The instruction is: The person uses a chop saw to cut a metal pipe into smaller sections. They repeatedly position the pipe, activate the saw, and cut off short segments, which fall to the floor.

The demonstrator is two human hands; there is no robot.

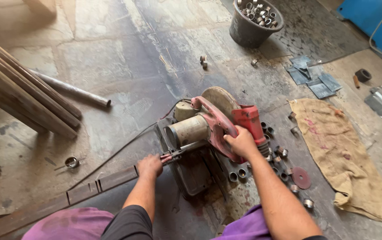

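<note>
One chop saw (208, 129), one bucket (254, 22) of pipe offcuts. Right hand (243, 142) gripping saw handle (217, 119). Left hand (150, 166) clenched on steel bar (84, 191) feeding into saw, just left of blade.

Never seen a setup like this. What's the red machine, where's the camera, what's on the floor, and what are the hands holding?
There is one picture, taken from a camera on the person's head, looking down at their own arms and a stone floor.

The red machine is a chop saw: a motor with a round cutting disc on a hinged arm, above a dark base. The right hand grips its red handle. The left hand holds the long metal bar that runs in from the lower left to the saw's clamp.

Around the saw lie short cut tube pieces, shiny rings of pipe. A black bucket at the top holds many more. To the right is a burlap sack, with a spare reddish disc beside it. Long pipes lie on the left, and flat metal scraps at upper right.
</note>
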